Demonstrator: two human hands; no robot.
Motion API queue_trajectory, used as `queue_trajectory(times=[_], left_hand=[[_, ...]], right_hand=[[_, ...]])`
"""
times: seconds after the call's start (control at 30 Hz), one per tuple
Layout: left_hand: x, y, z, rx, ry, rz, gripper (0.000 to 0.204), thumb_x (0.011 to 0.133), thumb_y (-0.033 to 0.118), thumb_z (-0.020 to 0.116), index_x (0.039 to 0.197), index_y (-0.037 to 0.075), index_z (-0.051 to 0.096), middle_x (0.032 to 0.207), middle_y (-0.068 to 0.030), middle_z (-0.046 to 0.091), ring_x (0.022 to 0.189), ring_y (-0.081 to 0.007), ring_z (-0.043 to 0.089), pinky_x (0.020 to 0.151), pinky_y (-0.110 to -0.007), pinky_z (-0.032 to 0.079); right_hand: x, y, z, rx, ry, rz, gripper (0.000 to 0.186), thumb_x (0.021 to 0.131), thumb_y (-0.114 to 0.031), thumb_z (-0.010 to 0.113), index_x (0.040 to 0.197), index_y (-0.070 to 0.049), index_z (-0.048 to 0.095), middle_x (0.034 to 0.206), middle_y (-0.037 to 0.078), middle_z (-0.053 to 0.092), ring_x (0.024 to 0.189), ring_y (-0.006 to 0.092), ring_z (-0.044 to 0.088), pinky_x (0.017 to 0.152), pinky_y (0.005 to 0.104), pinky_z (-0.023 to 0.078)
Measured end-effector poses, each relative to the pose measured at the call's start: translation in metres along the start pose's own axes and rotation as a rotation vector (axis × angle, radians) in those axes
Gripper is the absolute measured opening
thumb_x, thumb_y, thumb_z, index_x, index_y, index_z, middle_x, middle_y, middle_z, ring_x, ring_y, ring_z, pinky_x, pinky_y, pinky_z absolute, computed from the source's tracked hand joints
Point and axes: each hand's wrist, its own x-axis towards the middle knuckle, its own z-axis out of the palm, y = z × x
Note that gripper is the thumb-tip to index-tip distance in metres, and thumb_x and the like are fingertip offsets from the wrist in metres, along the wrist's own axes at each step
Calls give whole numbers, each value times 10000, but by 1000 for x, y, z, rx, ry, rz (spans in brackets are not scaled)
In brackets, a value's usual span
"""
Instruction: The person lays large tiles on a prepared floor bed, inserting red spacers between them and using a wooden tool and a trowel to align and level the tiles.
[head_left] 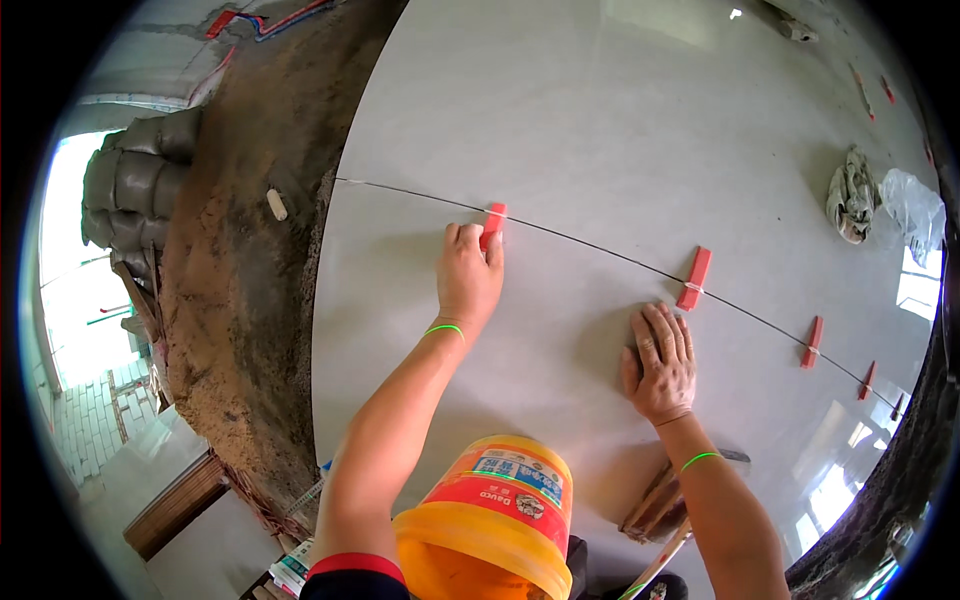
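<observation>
Our left hand (470, 275) has its grip pinching the near end of a red wedge (496, 211), which sits across the thin dark line (590, 242) between big gray tiles (500, 110). Our right hand (662, 372) lies flat on the tiles with its fingers a bit spread, holding nothing. Its fingertips are just beside a second red wedge (697, 270); we cannot tell if they touch. More red wedges (812, 342) sit along the line to the right. A yellow bucket (500, 500) is near us, between our arms.
</observation>
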Motion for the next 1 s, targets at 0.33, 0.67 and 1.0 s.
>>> queue_trajectory(times=[0.33,0.67,1.0], left_hand=[[14,-7,-14,186,-342,-399,609,999,550,484,790,-18,553,759,-117,620,636,-270,607,567,-384,503],[59,43,-1,-483,-412,-1002,625,994,627,402,1005,19,549,710,-45,484,499,-188,478,460,-335,454],[58,31,32,-234,-297,-902,354,1039,330,430,1296,173,617,887,-86,658,641,-207,596,507,-373,478]], right_hand=[[1,4,-2,1,10,14,438,863,-197,617,1285,-81,613,1366,93,563,1315,284,515,1121,480,378],[-2,-2,2,-4,-27,27,458,852,-215,611,1288,-73,609,1388,90,541,1327,289,494,1134,502,358],[-9,6,11,12,-42,17,582,816,-247,639,1363,-71,549,1456,109,474,1364,310,445,1160,525,315]])
